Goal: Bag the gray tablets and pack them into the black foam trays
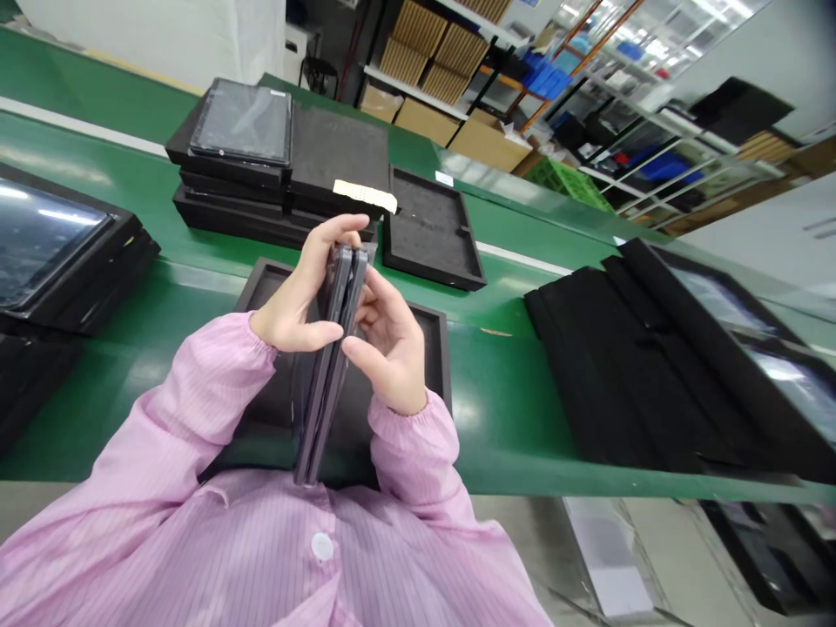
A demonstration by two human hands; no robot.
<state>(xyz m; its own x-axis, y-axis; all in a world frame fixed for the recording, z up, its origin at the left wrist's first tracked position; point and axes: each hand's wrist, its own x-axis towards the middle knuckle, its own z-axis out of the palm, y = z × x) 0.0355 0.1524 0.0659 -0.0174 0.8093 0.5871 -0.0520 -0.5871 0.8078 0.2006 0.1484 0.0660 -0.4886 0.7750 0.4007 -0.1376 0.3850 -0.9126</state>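
I hold two thin dark tablets (330, 366) pressed back to back and standing on edge, their far ends raised and their near ends close to my chest. My left hand (297, 292) wraps the left side, thumb along the edge and fingers over the top. My right hand (388, 344) grips the right side with its fingers curled against the panel. Both arms wear pink striped sleeves. Beneath the tablets lies a black foam tray (434, 348) on the green bench.
A stack of black trays (248, 196) with a tablet (243, 122) on top stands ahead. An empty black tray (431, 231) lies beside it. More trays with screens sit at the left (58, 252) and right (718, 348). Shelves with boxes (457, 78) line the back.
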